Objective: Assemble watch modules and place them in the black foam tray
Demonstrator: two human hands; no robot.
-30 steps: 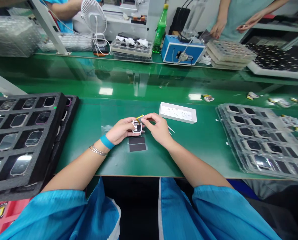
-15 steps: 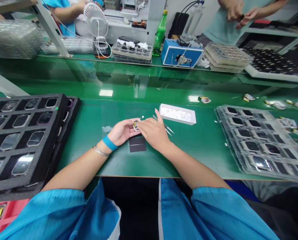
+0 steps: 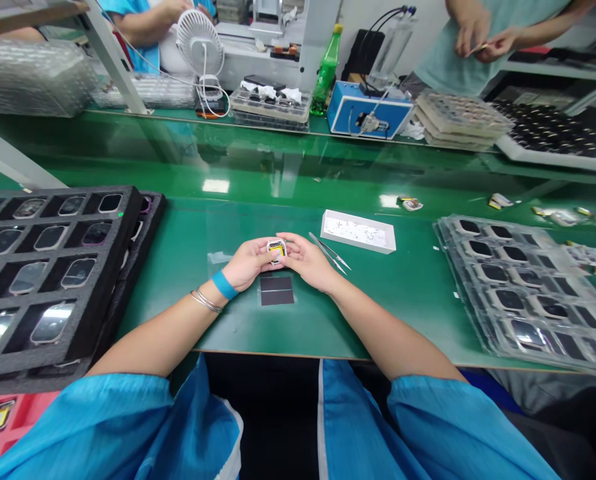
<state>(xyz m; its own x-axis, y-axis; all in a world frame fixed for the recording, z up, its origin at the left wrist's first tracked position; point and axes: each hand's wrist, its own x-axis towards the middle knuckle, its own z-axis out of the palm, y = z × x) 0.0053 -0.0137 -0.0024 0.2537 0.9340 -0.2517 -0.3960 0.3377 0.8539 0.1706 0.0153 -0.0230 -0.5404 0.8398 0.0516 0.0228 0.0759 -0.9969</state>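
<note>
Between both hands, above the green mat, is a small smartwatch case (image 3: 277, 253) with a yellow-edged part showing inside it. My left hand (image 3: 251, 262) grips its left side, thumb on the case. From the right, my right hand (image 3: 308, 259) closes its fingers and thumb on the same case. Two dark rectangular strips (image 3: 277, 291) on a clear sheet lie just below the hands. Right of my right hand rest tweezers (image 3: 331, 252) on the mat, and behind them stands a shallow white box (image 3: 358, 231) with tiny dark pieces in it.
Grey foam trays (image 3: 85, 313) of watches stand at the left, above a red tray (image 3: 21, 417). Stacked clear plastic trays (image 3: 478, 313) with watch faces lie at the right. Loose small parts (image 3: 411, 204) sit farther back. Two other people work across the bench.
My right hand has lowered from over the case to its right side, fingers now gripping it. The case's yellow-edged inside shows more fully. The view has shifted slightly.
</note>
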